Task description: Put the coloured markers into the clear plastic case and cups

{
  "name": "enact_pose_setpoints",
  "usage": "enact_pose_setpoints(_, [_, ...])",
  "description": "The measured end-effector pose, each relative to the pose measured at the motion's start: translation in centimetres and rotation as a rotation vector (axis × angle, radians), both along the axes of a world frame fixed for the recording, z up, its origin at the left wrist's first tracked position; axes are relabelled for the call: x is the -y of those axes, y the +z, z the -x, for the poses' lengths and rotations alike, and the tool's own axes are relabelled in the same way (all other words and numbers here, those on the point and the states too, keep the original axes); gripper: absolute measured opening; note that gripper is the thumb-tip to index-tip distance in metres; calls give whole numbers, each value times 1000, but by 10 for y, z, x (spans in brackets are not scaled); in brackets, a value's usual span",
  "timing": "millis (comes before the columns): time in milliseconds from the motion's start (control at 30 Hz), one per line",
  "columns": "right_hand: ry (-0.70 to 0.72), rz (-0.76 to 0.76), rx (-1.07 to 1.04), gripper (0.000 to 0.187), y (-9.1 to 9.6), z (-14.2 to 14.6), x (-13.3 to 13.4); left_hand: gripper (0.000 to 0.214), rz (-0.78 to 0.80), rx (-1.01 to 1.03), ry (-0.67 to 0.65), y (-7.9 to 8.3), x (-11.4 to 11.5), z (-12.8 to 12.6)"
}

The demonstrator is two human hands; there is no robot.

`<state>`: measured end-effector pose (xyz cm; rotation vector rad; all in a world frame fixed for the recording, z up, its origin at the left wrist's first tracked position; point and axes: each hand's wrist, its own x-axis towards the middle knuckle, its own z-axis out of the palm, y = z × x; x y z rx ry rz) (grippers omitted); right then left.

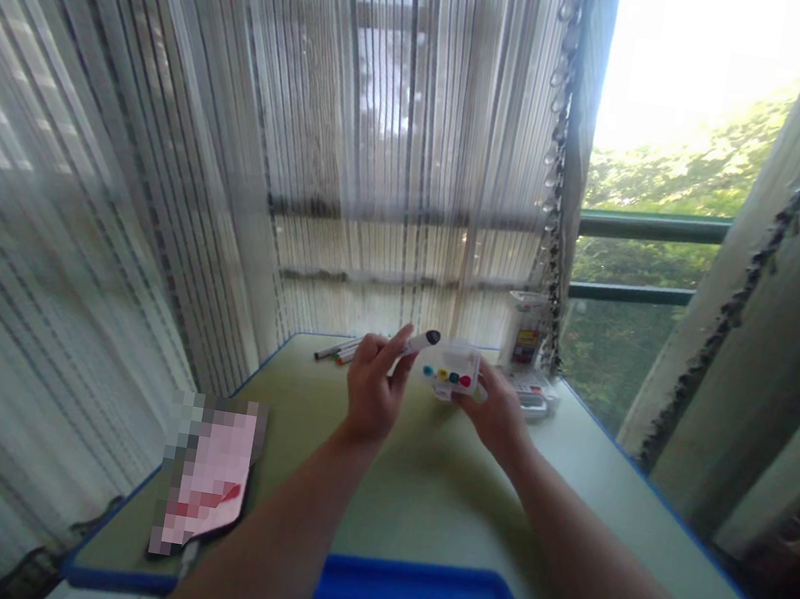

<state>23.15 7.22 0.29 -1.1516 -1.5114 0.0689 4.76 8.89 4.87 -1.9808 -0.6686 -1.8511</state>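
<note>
My left hand [375, 387] is raised above the far part of the green table [431, 487], fingers closed round a white marker with a black cap [422, 341] that points right. My right hand [496, 411] grips a clear plastic marker case [450, 370] from the right side. Coloured marker ends, blue, yellow, green and red, show in the case's open face. The black cap tip is just left of the case's top edge.
Loose markers [338, 351] lie at the table's far left edge. A small box [527, 335] and a flat packet [532, 396] sit at the far right by the window. A blurred pink object [209, 477] lies near left. Striped curtains surround the table; its near edge is blue.
</note>
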Motion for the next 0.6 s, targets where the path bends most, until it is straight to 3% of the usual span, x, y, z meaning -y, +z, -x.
enact_pose_setpoints(400, [-12,-51,34,52,0,-1,1,10,16,-7,-48,4,9,-3])
enact_pose_setpoints(600, [22,-54,16,53,-2,-1,-1,17,8,-8,-16,4,6,-2])
